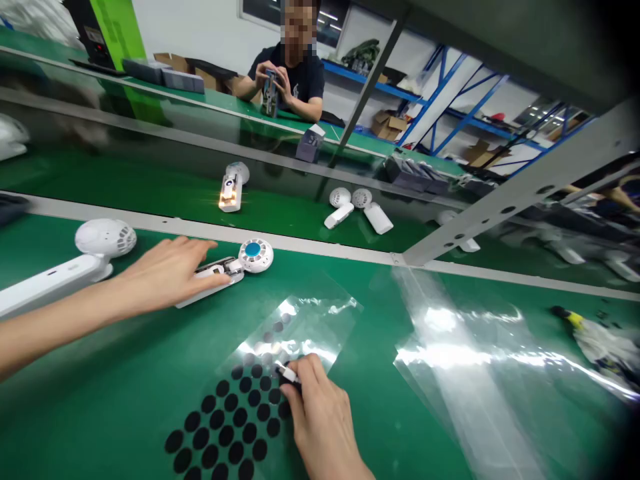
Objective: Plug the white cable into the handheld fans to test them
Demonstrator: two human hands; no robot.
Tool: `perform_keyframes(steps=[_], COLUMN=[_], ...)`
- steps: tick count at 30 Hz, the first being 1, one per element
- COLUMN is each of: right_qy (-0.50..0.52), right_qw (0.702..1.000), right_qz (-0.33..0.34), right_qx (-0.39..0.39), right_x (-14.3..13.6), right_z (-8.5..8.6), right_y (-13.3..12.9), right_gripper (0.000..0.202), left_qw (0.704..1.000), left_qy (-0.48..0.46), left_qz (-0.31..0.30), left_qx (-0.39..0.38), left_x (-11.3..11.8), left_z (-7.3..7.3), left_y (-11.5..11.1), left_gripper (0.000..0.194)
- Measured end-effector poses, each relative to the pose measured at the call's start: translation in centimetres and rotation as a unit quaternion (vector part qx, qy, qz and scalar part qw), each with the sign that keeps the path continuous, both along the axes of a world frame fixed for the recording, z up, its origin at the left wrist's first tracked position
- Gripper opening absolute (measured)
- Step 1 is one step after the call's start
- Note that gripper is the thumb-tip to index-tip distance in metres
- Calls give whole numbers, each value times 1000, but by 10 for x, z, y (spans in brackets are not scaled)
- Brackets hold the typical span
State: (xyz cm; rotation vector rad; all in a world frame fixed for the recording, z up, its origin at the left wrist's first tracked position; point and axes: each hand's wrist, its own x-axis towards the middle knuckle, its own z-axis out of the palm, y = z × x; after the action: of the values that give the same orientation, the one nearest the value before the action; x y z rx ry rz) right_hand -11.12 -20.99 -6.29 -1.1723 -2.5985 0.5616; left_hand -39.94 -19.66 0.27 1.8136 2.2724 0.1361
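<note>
My left hand [173, 272] rests over an opened white handheld fan [256, 256], its thumb and fingers spread on either side of the handle. The fan's round head, with a blue centre, points right, and inner parts show in the handle. My right hand [320, 407] pinches a small white and metal connector [287, 373] with something dark beneath it. That hand is over the right edge of a clear sheet of black round stickers [226, 435], lying on the green table [100, 407].
A white fan [50, 283] lies at left. Clear plastic film [450, 353] covers the right side, near a bag [607, 347]. Beyond the metal rail [310, 243], a lit fan [231, 192] and others lie on a green strip. Across it, a person [287, 80] holds a device.
</note>
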Motion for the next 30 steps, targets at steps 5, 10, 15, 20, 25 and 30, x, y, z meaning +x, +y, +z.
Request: perform_keyframes(steps=[5,10,15,20,25,30], right_qy=[-32,11,131,283,389,421], right_qw=[999,999,976,940,880,828], right_qz=[3,9,-14,37,-43,-109], right_qx=[-11,-38,-173,-189,-269,-353], right_x=[-2,1,5,-8,-23,-19], right_z=[2,0,26,84,91,68], right_y=[3,0,7,32,76,100], right_gripper=[11,10,13,10,7,8], left_qw=[998,998,994,933,784,780], left_qy=[-3,-22,-76,-358,-613,-617], left_qz=[-14,16,72,33,46,52], left_qx=[-65,-48,-27,7,-85,-94], left_x=[3,9,29,70,114,128], left_z=[-18,-19,-10,-4,-5,-9], left_y=[-2,4,0,6,0,-13], left_gripper=[57,39,48,49,34,32])
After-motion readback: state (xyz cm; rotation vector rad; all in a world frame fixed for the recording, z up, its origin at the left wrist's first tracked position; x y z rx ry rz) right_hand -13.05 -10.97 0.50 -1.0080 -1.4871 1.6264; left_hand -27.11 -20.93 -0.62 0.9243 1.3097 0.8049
